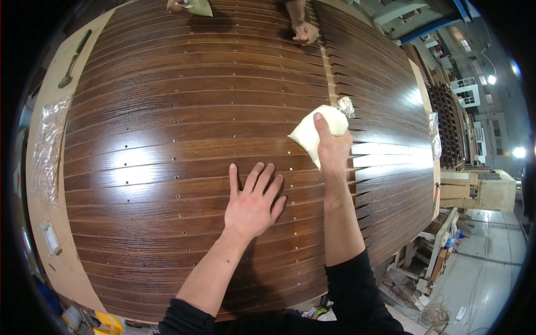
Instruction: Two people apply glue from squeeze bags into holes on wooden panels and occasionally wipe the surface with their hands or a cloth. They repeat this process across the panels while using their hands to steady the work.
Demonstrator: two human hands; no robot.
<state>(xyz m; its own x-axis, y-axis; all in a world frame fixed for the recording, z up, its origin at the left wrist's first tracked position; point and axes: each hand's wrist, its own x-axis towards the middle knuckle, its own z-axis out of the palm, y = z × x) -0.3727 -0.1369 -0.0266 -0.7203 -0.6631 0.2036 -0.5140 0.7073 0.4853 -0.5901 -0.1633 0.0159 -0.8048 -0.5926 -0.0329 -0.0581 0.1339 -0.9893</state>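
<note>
Right hand (334, 146): closed on cream bag (307, 133), thumb on top | bag likely soft, light; best held round full body | tip unclear | left hand (251, 207): fingers spread on slats (204, 149), empty

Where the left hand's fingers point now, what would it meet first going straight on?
Probably the cream bag, at its pointed left corner, held by the right hand. The left hand aims that way across the brown panel, but the bag's height above it is unclear.
</note>
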